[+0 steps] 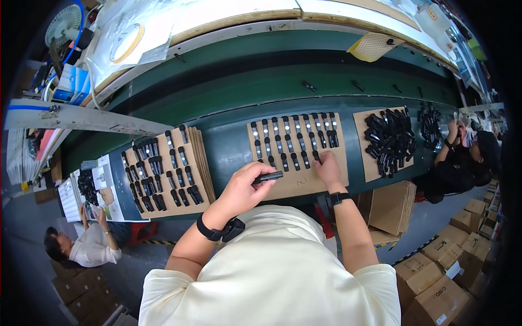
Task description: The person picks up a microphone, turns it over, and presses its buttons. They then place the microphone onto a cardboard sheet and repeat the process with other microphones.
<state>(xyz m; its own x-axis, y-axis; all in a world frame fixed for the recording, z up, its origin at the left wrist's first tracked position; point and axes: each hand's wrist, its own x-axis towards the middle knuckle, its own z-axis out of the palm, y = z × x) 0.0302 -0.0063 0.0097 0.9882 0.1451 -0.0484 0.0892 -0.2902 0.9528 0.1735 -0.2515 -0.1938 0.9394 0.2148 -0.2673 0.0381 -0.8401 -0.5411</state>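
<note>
My left hand [243,187] is closed around a short black tube-shaped piece [270,176], which sticks out past the thumb and fingers, over the near part of a cardboard sheet [283,189]. Several similar black pieces [286,125] lie in rows on that sheet, many with a pale round spot. At the right end of the nearest row, the fingertips of my right hand [328,170] are pinched at another black piece [316,156]. The fingers partly cover the spot where they meet it.
A stacked cardboard pile [204,176] with black pieces stands left. Right, a heap of black pieces [389,141] covers another cardboard sheet [372,173]. Beyond runs a green conveyor belt [239,81]. One person [95,242] works at far left, another [462,163] at far right. Cartons [443,299] stand lower right.
</note>
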